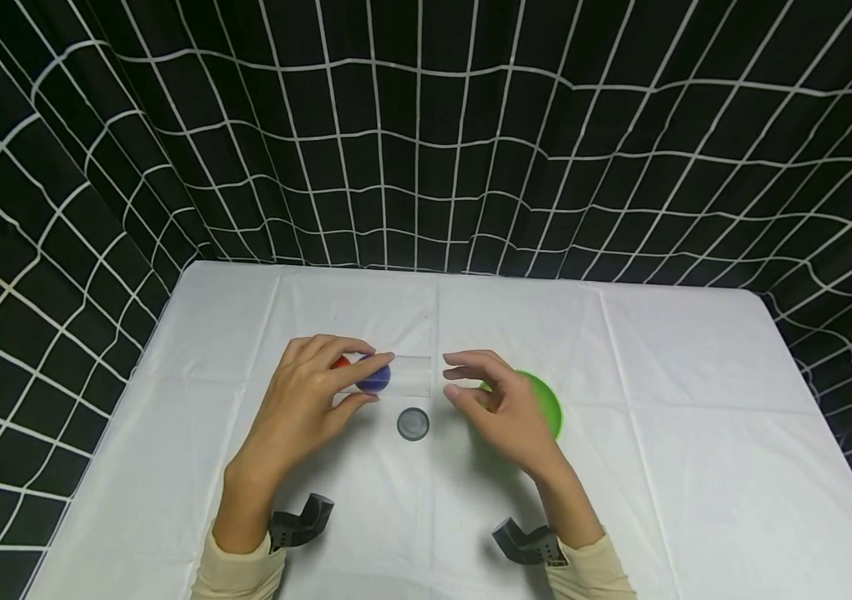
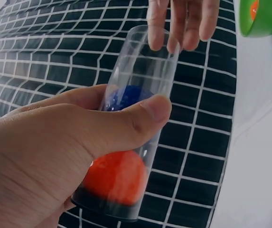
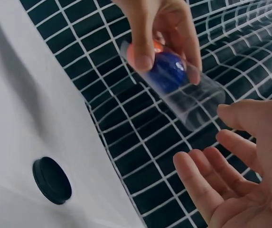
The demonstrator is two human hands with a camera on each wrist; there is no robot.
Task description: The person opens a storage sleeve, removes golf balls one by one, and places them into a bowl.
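My left hand (image 1: 313, 383) grips a clear plastic tube (image 1: 414, 377), its thumb and fingers around the wall. Inside the tube are a blue ball (image 1: 373, 377) and, nearer the dark base, an orange-red ball (image 2: 119, 175). In the head view the tube lies nearly level, its open end toward my right hand (image 1: 497, 404). That hand holds nothing, its fingers loosely bent just beyond the tube's end. Below the tube, a round dark grey lid (image 1: 413, 424) lies on the table. A green bowl (image 1: 548, 408) sits partly hidden behind my right hand.
An orange thing (image 2: 254, 9) shows inside the green bowl in the left wrist view. A white cloth covers the table (image 1: 696, 375). Black curtains (image 1: 471, 150) with a white grid stand along its back and sides. Each wrist carries a black camera mount (image 1: 302, 521).
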